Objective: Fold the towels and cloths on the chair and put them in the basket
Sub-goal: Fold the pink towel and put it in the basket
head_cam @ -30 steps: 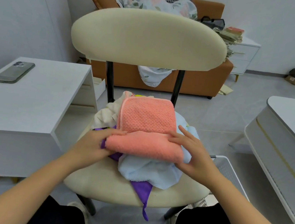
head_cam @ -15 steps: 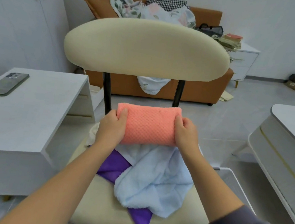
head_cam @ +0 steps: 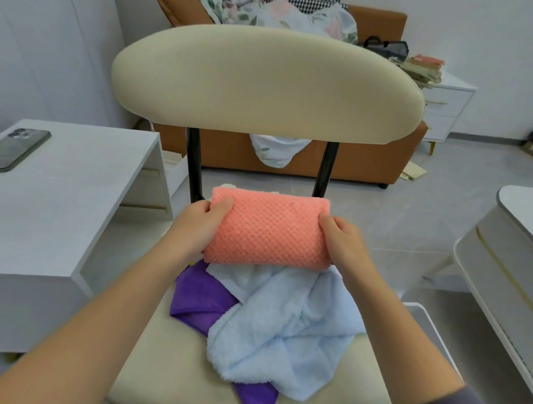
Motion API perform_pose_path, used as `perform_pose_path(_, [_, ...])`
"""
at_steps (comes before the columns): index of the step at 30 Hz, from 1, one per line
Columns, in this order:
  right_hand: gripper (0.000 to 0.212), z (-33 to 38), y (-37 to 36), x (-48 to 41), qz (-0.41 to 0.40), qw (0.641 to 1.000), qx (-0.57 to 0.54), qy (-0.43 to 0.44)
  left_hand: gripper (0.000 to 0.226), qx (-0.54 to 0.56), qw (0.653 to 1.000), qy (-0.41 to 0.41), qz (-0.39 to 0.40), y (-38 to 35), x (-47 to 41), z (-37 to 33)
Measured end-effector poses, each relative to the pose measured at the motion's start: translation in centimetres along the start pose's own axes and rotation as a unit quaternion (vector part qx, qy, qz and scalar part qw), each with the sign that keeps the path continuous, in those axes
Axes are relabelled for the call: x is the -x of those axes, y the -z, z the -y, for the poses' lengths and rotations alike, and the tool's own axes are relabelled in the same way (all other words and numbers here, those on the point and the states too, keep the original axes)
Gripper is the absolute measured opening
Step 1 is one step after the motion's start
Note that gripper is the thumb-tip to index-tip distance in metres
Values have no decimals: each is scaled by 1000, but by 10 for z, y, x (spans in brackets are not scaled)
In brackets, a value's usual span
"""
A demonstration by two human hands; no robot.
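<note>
A folded coral-pink waffle towel (head_cam: 268,230) is held up above the seat of the cream chair (head_cam: 266,79). My left hand (head_cam: 198,224) grips its left end and my right hand (head_cam: 343,244) grips its right end. Under it on the seat lie a crumpled light-blue towel (head_cam: 284,326) and a purple cloth (head_cam: 204,301) that sticks out beneath the blue one. A bit of a cream cloth (head_cam: 228,186) peeks out behind the pink towel. The white mesh basket (head_cam: 424,319) stands on the floor right of the chair, mostly hidden by my right arm.
A white side table (head_cam: 58,211) with a dark phone (head_cam: 10,149) on it stands to the left. A white rounded table (head_cam: 525,251) is on the right. Behind the chair is an orange sofa (head_cam: 362,166) piled with bedding.
Both hands lifted the folded pink towel off the pile and now hold it by its ends above the seat. The blue towel and purple cloth are uncovered.
</note>
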State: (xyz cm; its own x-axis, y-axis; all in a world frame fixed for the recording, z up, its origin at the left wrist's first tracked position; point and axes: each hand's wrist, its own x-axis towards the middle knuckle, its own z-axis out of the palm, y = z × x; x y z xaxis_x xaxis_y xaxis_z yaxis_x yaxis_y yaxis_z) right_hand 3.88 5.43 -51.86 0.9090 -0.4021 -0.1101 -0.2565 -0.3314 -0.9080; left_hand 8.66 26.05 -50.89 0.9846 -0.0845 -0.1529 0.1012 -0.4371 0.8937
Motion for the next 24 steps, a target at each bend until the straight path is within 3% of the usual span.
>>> perform_pose_path(3, [15,-2,15,18,51,994,-61,81,23,-8,989,-149,-18,14,18,6])
perform_pose_path(5, [9,-12,32,33,111,977,-69,167,17,-4,971,-238,16,28,36,17])
perform_pose_path(10, [30,-49,52,69,188,924,128,308,34,-228,894,-367,122,43,69,66])
perform_pose_path(15, [48,-72,45,96,183,888,240,347,78,-371,822,-395,177,43,84,89])
perform_pose_path(17, [42,-71,46,103,176,905,225,315,82,-366,832,-383,162,42,89,85])
perform_pose_path(21, [34,-61,34,110,120,953,144,237,61,-277,907,-287,135,29,89,67])
perform_pose_path(24, [35,-55,23,105,76,986,75,129,55,-254,933,-197,161,20,78,56])
